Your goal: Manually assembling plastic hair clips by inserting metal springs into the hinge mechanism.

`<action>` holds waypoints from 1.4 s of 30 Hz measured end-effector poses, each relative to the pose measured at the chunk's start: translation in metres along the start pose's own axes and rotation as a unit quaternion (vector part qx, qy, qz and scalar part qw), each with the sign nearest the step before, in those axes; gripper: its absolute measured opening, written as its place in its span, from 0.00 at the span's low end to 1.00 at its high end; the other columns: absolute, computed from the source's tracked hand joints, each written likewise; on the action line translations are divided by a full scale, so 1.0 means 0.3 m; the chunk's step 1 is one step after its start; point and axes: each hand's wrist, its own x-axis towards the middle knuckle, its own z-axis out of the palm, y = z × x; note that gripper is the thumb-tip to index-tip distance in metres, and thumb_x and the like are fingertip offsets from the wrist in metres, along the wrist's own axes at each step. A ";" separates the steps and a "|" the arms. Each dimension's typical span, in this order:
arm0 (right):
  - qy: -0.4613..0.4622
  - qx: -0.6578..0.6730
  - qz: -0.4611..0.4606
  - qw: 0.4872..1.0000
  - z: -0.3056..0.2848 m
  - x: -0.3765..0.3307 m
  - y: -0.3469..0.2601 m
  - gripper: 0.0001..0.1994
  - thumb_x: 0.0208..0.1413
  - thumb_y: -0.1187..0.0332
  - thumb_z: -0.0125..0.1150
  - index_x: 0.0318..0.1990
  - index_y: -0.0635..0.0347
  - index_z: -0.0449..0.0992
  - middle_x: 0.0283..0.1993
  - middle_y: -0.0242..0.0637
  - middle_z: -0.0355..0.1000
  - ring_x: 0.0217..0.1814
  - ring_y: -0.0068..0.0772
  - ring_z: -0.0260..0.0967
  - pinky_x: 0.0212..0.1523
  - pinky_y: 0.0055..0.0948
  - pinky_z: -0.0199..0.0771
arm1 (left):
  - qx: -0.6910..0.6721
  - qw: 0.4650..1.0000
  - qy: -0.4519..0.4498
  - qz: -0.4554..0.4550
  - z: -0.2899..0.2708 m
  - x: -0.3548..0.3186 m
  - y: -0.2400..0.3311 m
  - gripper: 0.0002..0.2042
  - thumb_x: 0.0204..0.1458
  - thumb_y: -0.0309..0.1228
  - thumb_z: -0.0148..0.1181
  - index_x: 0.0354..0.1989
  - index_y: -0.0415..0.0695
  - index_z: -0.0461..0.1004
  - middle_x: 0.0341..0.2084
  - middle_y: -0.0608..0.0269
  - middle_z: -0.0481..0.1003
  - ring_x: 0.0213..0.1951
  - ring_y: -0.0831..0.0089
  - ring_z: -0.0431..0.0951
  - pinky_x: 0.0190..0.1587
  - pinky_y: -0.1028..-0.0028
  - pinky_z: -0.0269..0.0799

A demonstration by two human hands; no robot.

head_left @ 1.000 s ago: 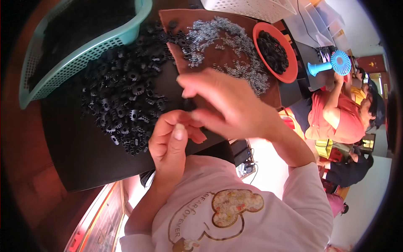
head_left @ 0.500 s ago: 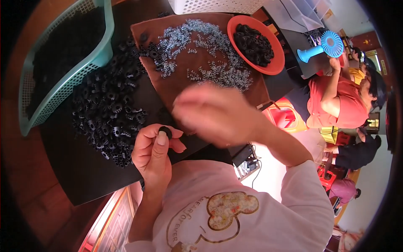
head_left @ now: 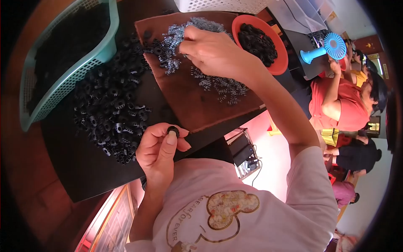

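A small black ring-shaped plastic part [head_left: 172,129] is pinched between the thumb and fingers of my left hand [head_left: 157,147], just in front of my body. My right hand [head_left: 216,52] reaches across the brown cloth [head_left: 197,111], its fingers bent together at the pile of small silvery coil springs [head_left: 222,86]. Whatever its fingertips grip is hidden from view. Left of the cloth, a heap of similar black plastic parts [head_left: 109,107] spreads over the dark table.
A green mesh basket [head_left: 107,50] of dark parts stands at the far left. An orange bowl [head_left: 283,56] holding black pieces sits right of the springs. Behind are a white perforated basket [head_left: 222,5] and a blue fan [head_left: 335,45]. People [head_left: 340,101] are at the right.
My right hand has moved from beside my left hand, away from me, to the springs. My left hand still holds the black part. The view has shifted slightly.
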 end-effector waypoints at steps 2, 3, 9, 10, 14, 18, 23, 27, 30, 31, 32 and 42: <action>-0.018 0.011 0.002 1.000 -0.019 -0.004 -0.003 0.06 0.50 0.75 0.58 0.36 0.58 0.74 0.37 0.36 0.66 0.38 0.43 0.70 0.32 0.42 0.71 | -0.011 1.000 -0.009 -0.001 -0.003 -0.002 0.000 0.07 0.62 0.27 0.55 0.43 0.37 0.71 0.36 0.58 0.79 0.29 0.79 0.77 0.35 0.80 0.73; -0.035 0.021 0.007 0.999 -0.026 -0.008 -0.005 0.05 0.49 0.75 0.57 0.35 0.59 0.74 0.38 0.37 0.66 0.41 0.43 0.71 0.34 0.44 0.72 | -0.012 1.000 -0.010 -0.002 -0.003 -0.003 0.000 0.07 0.62 0.27 0.55 0.43 0.37 0.71 0.36 0.58 0.79 0.29 0.79 0.77 0.35 0.80 0.73; -0.055 -0.020 -0.003 0.998 -0.014 0.013 -0.024 0.06 0.49 0.74 0.57 0.36 0.60 0.73 0.39 0.38 0.68 0.40 0.45 0.73 0.33 0.44 0.74 | -0.002 1.000 -0.025 -0.009 -0.009 -0.002 0.006 0.07 0.62 0.27 0.54 0.43 0.37 0.71 0.36 0.59 0.78 0.30 0.79 0.76 0.37 0.80 0.73; -0.056 -0.020 -0.005 0.998 -0.007 0.021 -0.024 0.06 0.49 0.74 0.57 0.36 0.60 0.73 0.39 0.38 0.68 0.40 0.45 0.73 0.33 0.44 0.74 | -0.002 1.000 -0.026 -0.013 -0.008 -0.003 0.008 0.07 0.62 0.27 0.54 0.43 0.37 0.71 0.36 0.59 0.78 0.30 0.80 0.76 0.37 0.80 0.73; -0.023 -0.016 -0.008 1.000 0.010 0.033 -0.013 0.07 0.48 0.76 0.58 0.36 0.60 0.72 0.39 0.39 0.69 0.39 0.46 0.73 0.33 0.43 0.74 | -0.001 1.000 -0.028 -0.010 -0.012 -0.004 0.004 0.07 0.62 0.27 0.54 0.44 0.37 0.71 0.37 0.59 0.78 0.30 0.80 0.76 0.37 0.81 0.73; 0.083 0.111 -0.025 0.990 0.030 0.008 0.027 0.04 0.53 0.76 0.59 0.36 0.62 0.72 0.33 0.41 0.68 0.31 0.46 0.69 0.31 0.38 0.69 | -0.011 1.000 -0.024 -0.017 -0.008 -0.006 0.005 0.07 0.63 0.27 0.53 0.44 0.37 0.71 0.37 0.59 0.78 0.30 0.80 0.76 0.37 0.81 0.73; 0.081 0.261 0.055 0.960 -0.018 -0.039 -0.018 0.06 0.55 0.71 0.62 0.33 0.64 0.74 0.27 0.39 0.70 0.28 0.36 0.70 0.31 0.32 0.68 | 0.006 1.000 -0.023 -0.016 -0.006 -0.003 0.007 0.07 0.63 0.27 0.53 0.44 0.37 0.70 0.36 0.60 0.78 0.30 0.81 0.76 0.37 0.81 0.72; -0.010 0.456 0.071 0.887 -0.084 -0.086 -0.157 0.09 0.57 0.68 0.63 0.32 0.67 0.76 0.24 0.41 0.73 0.26 0.28 0.70 0.29 0.28 0.68 | 0.022 0.999 -0.015 -0.029 -0.002 -0.004 0.003 0.07 0.63 0.28 0.53 0.44 0.37 0.70 0.36 0.60 0.78 0.30 0.81 0.75 0.37 0.81 0.72; -0.002 0.498 0.026 0.867 -0.087 -0.104 -0.228 0.08 0.57 0.70 0.62 0.33 0.67 0.77 0.26 0.41 0.74 0.26 0.30 0.72 0.27 0.28 0.69 | 0.020 0.999 -0.028 -0.019 -0.001 -0.003 -0.002 0.08 0.63 0.28 0.53 0.45 0.37 0.70 0.37 0.60 0.78 0.30 0.81 0.75 0.37 0.81 0.72; -0.032 0.525 0.042 0.849 -0.094 -0.108 -0.239 0.07 0.57 0.70 0.62 0.33 0.67 0.77 0.27 0.41 0.75 0.25 0.31 0.73 0.26 0.28 0.69 | 0.019 0.999 -0.030 -0.017 0.000 -0.004 -0.001 0.08 0.63 0.27 0.53 0.46 0.37 0.70 0.37 0.60 0.78 0.30 0.81 0.75 0.36 0.82 0.72; -0.031 0.526 0.042 0.849 -0.093 -0.113 -0.247 0.07 0.57 0.70 0.62 0.33 0.67 0.77 0.27 0.41 0.75 0.25 0.31 0.73 0.26 0.28 0.69 | 0.017 0.999 -0.033 -0.014 0.001 -0.005 0.000 0.08 0.63 0.27 0.53 0.47 0.37 0.70 0.37 0.60 0.78 0.30 0.81 0.75 0.36 0.82 0.71; 0.069 0.486 -0.004 0.871 -0.035 -0.141 -0.314 0.03 0.54 0.72 0.61 0.30 0.61 0.75 0.26 0.38 0.69 0.25 0.43 0.71 0.25 0.35 0.71 | -0.003 0.999 -0.046 0.024 -0.008 0.000 -0.017 0.08 0.62 0.24 0.54 0.48 0.37 0.71 0.36 0.59 0.77 0.30 0.82 0.74 0.35 0.82 0.72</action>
